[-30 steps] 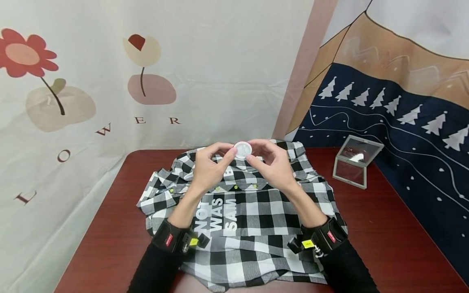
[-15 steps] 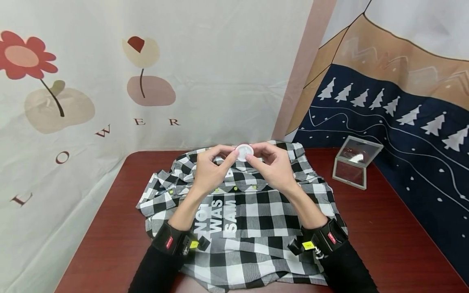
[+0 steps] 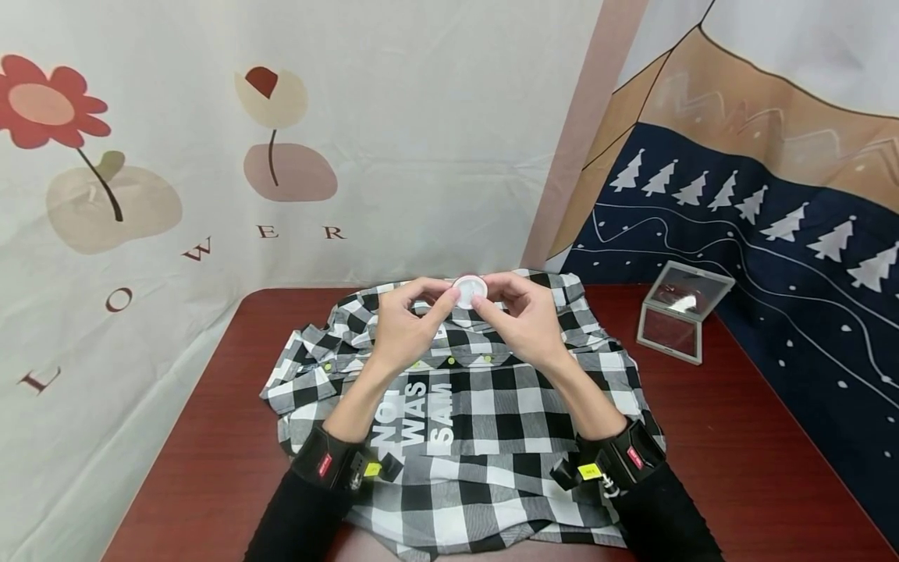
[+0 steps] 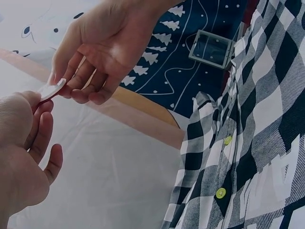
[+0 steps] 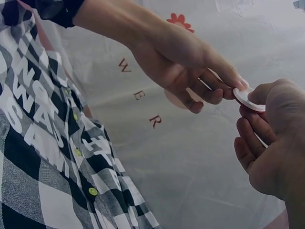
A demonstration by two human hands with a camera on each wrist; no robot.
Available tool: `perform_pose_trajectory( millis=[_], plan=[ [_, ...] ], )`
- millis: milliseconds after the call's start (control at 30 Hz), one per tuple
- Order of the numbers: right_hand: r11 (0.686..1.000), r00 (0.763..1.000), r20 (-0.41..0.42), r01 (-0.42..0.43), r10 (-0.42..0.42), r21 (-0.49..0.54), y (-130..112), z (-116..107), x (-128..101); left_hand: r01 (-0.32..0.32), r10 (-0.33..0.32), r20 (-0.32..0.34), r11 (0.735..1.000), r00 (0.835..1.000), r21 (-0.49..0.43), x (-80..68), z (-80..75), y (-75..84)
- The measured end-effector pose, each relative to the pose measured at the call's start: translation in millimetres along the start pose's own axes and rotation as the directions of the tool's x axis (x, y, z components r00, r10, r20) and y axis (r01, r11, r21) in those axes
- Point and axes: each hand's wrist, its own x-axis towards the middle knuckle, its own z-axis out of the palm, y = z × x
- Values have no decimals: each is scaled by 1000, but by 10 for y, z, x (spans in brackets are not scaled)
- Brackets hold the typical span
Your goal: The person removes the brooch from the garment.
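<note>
Head view: across the upper left and centre of the frame, a pale flower-printed backdrop (image 3: 295, 133), with a second backdrop of white trees on navy (image 3: 737, 234) filling the upper right. Below them, a dark red wooden table (image 3: 737, 437) spanning the lower half. In the lower centre, spread flat on the table, a black-and-white checked shirt (image 3: 492, 414) with small yellow-green buttons and white printed letters. At mid right, beside the shirt but apart from it, an open clear hinged case (image 3: 677, 312) resting on the table. Raised above the shirt's collar at centre frame, the left hand (image 3: 403, 324) and the right hand (image 3: 527, 316), fingertips meeting. Pinched between them, clear of the cloth, a small white round disc (image 3: 469, 289).

Left wrist view: disc (image 4: 51, 90) seen edge-on at upper left, clamped between the thumb and fingers of the right hand (image 4: 102, 45) from above and the thumb and forefinger of the left hand (image 4: 24, 148) from below; remaining left fingers loosely curled. Shirt (image 4: 257, 143) down the right side of the frame, case (image 4: 212, 47) at the top.

Right wrist view: disc (image 5: 248, 99) at mid right, left hand (image 5: 190, 67) gripping its upper edge with thumb and forefinger, right hand (image 5: 274, 138) gripping the lower edge, other fingers curled beneath. Shirt (image 5: 43, 157) at lower left
</note>
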Motion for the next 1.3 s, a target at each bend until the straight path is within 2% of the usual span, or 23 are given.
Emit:
perform_pose_trajectory(
  millis=[833,1300],
  plan=[
    [1000,998,-57,-9,9,-4,-20,46,-4,-16,17,24,1000,1000,-20,-31,52,9],
    [1000,997,-71,-10,9,-13,-12,44,-6,-58,58,29,998,998,-22,-23,81,0]
  ],
)
